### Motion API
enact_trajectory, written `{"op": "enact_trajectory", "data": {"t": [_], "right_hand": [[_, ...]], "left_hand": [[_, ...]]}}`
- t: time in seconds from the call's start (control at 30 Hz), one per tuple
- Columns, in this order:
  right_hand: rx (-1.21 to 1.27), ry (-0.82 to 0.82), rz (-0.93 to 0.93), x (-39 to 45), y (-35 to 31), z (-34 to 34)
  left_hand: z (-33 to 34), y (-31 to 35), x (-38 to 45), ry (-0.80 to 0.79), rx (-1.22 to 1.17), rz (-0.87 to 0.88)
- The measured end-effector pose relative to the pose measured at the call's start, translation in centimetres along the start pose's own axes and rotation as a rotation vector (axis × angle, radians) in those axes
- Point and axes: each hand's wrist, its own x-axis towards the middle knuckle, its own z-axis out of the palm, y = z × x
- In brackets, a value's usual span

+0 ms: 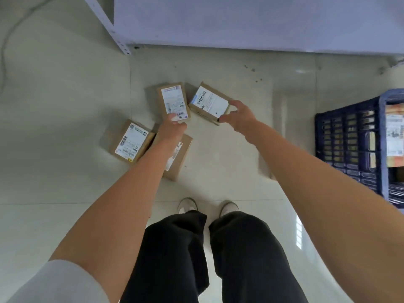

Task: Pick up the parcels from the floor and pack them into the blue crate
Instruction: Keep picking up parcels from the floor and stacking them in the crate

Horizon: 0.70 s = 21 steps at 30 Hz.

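Several small brown cardboard parcels with white labels lie on the pale tiled floor ahead of my feet. My left hand (174,125) closes on the near end of the upright middle parcel (172,99). My right hand (239,115) grips the near right corner of the tilted parcel (208,103) beside it. Another parcel (129,142) lies at the left. A fourth parcel (180,158) is partly hidden under my left forearm. The blue crate (349,141) stands at the right edge, with parcels inside it.
A grey metal shelf unit (240,20) spans the back, its perforated leg (122,43) standing on the floor behind the parcels. A thin cable (8,40) runs across the floor at far left. My shoes (207,207) stand just behind the parcels.
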Motion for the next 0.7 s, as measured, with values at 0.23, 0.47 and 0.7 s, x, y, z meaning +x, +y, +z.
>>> {"op": "enact_trajectory", "data": {"t": [0.23, 0.47, 0.7], "right_hand": [[-0.252, 0.034, -0.165, 12.6, 1.6, 3.0], [-0.917, 0.178, -0.299, 20.1, 2.4, 5.5], [-1.188, 0.222, -0.379, 21.6, 2.8, 7.2]], "left_hand": [[1.2, -3.0, 13.4, 0.232, 0.245, 0.156], [2.4, -5.4, 21.6, 0.208, 0.031, 0.036], [4.7, -5.2, 22.7, 0.217, -0.088, 0.13]]}}
